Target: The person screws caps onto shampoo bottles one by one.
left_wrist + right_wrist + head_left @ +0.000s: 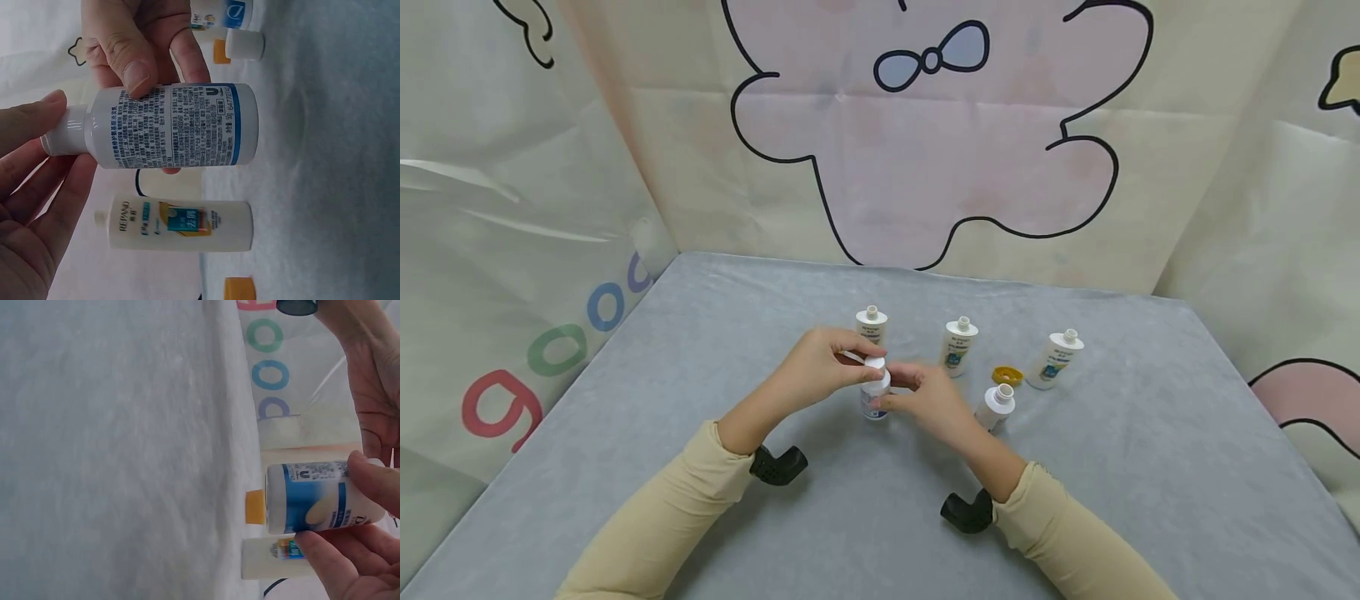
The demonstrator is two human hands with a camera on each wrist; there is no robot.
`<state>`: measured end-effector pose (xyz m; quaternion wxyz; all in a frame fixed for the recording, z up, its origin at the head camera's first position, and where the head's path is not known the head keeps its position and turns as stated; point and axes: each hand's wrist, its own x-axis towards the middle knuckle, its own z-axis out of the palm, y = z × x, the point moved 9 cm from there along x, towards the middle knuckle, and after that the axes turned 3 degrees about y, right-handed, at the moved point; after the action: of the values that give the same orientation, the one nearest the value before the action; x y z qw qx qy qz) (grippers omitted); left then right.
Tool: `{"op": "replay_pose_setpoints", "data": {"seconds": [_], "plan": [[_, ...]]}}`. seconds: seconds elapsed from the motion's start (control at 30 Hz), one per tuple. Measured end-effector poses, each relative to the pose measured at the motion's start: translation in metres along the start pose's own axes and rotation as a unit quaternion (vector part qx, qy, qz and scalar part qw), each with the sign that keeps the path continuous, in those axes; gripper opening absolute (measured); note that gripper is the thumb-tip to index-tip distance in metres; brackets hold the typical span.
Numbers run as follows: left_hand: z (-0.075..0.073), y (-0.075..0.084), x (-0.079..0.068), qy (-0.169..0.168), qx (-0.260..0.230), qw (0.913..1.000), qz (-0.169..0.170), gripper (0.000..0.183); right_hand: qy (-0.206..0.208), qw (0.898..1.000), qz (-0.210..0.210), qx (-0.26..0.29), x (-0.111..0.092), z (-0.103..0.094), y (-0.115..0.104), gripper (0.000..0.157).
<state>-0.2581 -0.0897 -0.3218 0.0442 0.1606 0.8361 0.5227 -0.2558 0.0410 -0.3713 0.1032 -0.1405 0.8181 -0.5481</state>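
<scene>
A small white bottle [875,402] with a blue label stands upright between my hands, in front of the leftmost cream bottle. My left hand [823,364] pinches the white cap [67,130] at its top between thumb and fingers. Lower down, my right hand [934,403] grips the bottle's body, thumb on the near side. The left wrist view shows fine print and a blue band on the bottle [175,128]. A blue label panel on the bottle [312,500] faces the right wrist camera. Whether its base touches the table cannot be told.
Cream bottles with bare narrow necks stand behind my hands: left [871,325], middle [958,346] and right [1055,361]. A yellow cap [1007,376] lies between the latter two. Another white bottle [997,407] stands just right of my right hand. Grey cloth [865,517] covers the table.
</scene>
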Motion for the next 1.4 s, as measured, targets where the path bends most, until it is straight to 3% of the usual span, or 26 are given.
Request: {"op": "replay_pose_setpoints", "data": {"seconds": [0.4,0.77,0.9,1.0,1.07,1.17,1.23,1.4], "plan": [[0.006,-0.023,0.004,-0.005,0.026,0.9993,-0.025,0.033,-0.002,1.000,0.029,-0.006,0.008,0.010,0.016,0.042],[0.009,-0.023,0.003,-0.020,0.043,0.9985,-0.028,0.033,0.015,0.999,0.044,0.000,0.005,0.006,0.020,0.046],[0.008,-0.013,0.001,0.002,0.060,0.9980,-0.019,0.033,0.023,0.998,0.046,0.025,-0.005,-0.005,0.015,0.050],[0.007,0.010,0.000,0.061,0.079,0.9946,0.029,0.031,0.035,0.998,0.037,0.033,-0.013,-0.019,0.008,0.050],[0.009,0.031,-0.002,0.102,0.089,0.9879,0.074,0.030,0.051,0.998,0.034,0.033,-0.019,-0.029,0.005,0.048],[0.020,0.053,-0.003,0.135,0.087,0.9795,0.122,0.032,0.094,0.995,0.031,0.025,-0.028,-0.046,0.000,0.048],[0.029,0.056,-0.001,0.136,0.072,0.9810,0.118,0.035,0.125,0.992,0.020,0.022,-0.036,-0.057,-0.005,0.049],[0.052,0.044,0.006,0.111,0.035,0.9907,0.070,0.044,0.170,0.985,0.002,-0.006,-0.058,-0.085,-0.012,0.051]]}}
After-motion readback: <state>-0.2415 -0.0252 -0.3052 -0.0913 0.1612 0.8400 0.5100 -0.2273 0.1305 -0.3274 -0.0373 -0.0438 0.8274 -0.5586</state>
